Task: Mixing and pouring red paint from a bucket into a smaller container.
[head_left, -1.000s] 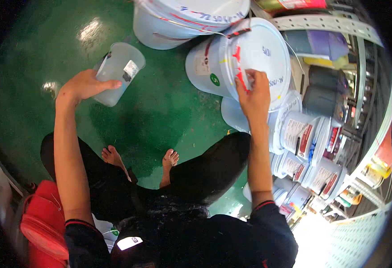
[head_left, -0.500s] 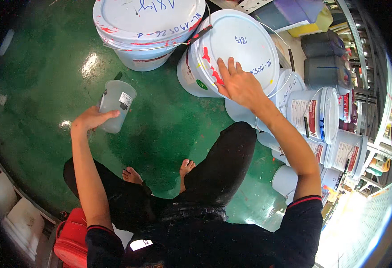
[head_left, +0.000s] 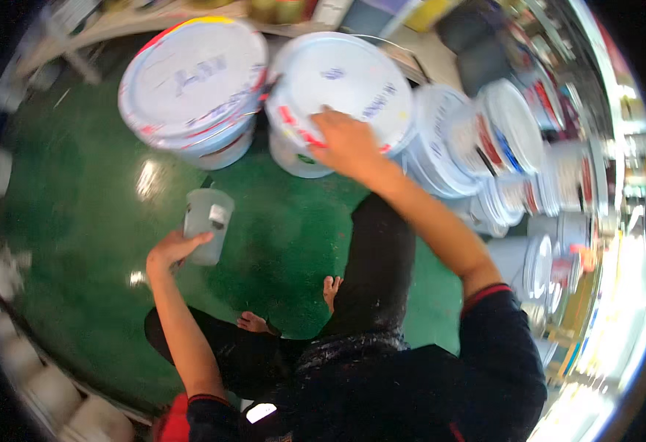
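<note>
My left hand (head_left: 169, 250) is wrapped round a translucent plastic beaker (head_left: 203, 215), its thumb across the front. A small white label is stuck on the beaker's side, and a dark strip shows at its far rim. In front of me on the right, my right hand (head_left: 352, 149) lies on the near edge of the lid of a white bucket (head_left: 337, 70), fingers apart and somewhat blurred. Red smears mark that lid close to my fingers. Another lidded white bucket (head_left: 190, 77), with red and yellow paint on its rim, stands to its left.
More white buckets (head_left: 441, 136) are stacked along the right side. Dark jerrycans (head_left: 470, 44) sit on a shelf behind them. A red bag (head_left: 173, 423) is by my left side. Pale containers (head_left: 46, 394) line the lower left edge of the green floor (head_left: 109, 258).
The view has swung, so the buckets appear farther left and more of the back shelf shows. My left hand still grips the beaker, and my right hand remains on the bucket lid.
</note>
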A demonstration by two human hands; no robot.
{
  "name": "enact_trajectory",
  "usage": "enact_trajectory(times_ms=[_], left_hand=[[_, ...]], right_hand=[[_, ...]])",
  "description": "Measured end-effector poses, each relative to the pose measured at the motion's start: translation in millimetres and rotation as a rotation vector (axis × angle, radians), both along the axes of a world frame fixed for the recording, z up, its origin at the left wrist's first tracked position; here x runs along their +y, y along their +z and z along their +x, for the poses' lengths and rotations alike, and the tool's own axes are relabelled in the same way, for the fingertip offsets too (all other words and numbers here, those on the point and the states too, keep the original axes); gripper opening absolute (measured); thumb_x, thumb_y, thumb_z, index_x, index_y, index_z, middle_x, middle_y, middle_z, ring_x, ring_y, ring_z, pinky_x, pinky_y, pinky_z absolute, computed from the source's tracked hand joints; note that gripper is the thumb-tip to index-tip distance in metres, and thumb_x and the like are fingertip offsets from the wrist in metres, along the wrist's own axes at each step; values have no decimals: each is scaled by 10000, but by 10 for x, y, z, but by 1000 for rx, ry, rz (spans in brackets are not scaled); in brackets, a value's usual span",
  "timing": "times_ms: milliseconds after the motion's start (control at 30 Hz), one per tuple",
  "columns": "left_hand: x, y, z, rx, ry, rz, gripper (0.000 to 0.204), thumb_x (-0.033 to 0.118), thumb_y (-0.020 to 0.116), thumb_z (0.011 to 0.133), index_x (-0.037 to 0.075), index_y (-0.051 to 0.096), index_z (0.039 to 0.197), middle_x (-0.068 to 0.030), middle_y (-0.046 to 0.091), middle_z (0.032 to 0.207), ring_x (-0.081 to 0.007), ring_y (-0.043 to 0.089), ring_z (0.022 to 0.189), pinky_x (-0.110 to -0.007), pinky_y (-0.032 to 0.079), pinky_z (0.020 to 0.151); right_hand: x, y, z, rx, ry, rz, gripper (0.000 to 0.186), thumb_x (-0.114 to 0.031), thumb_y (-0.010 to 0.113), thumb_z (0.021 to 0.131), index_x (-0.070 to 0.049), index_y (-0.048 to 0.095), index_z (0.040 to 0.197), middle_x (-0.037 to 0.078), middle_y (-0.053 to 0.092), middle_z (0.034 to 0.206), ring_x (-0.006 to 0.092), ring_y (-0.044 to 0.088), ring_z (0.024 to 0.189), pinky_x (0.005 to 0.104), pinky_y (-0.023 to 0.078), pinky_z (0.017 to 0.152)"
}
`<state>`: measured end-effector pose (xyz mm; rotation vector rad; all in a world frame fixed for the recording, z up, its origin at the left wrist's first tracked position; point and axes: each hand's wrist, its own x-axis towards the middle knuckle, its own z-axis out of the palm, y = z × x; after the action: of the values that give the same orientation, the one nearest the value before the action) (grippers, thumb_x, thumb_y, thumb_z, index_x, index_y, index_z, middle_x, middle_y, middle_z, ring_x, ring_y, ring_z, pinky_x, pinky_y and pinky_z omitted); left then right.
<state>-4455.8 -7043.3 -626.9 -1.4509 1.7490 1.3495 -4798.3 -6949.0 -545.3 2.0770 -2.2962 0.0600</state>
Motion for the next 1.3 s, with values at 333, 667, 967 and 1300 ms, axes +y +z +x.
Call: enact_trajectory(times_ms=[333, 667, 967, 1300], left_hand=[[-35, -201, -285, -88, -31, 9, 782, 682, 617, 612, -32, 568, 926, -81, 547, 670, -174, 495, 495, -327, 387, 459], [-63, -309, -184, -125, -21, 38, 814, 667, 617, 641, -9, 500, 1080, -81, 542, 747, -158, 479, 514, -322, 402, 466], [-53, -304, -128, -20, -157, -27, 833, 712, 581, 616, -17, 565, 1019, -94, 564, 735, -189, 506, 549, -355, 411, 512], [190, 38, -231, -58, -130, -72, 860, 732, 575, 597, -19, 577, 1017, -81, 556, 739, -163, 511, 563, -347, 410, 507]], right_hand=[[283, -631, -14, -158, -65, -670, 417, -345, 651, 708, -130, 577, 1056, 97, 539, 1179, 251, 526, 1078, 375, 424, 883], [325, -655, -77, 65, -10, -805, 388, -389, 604, 712, -123, 574, 993, 41, 586, 1057, 178, 563, 993, 329, 438, 831], [-24, 200, -306, 115, -111, -1182, 129, -265, 668, 626, -223, 647, 746, -33, 560, 555, 151, 541, 483, 356, 416, 486], [185, 1012, -611, -213, -159, -888, 218, -368, 658, 721, -206, 696, 862, 43, 648, 694, 250, 611, 593, 345, 472, 526]])
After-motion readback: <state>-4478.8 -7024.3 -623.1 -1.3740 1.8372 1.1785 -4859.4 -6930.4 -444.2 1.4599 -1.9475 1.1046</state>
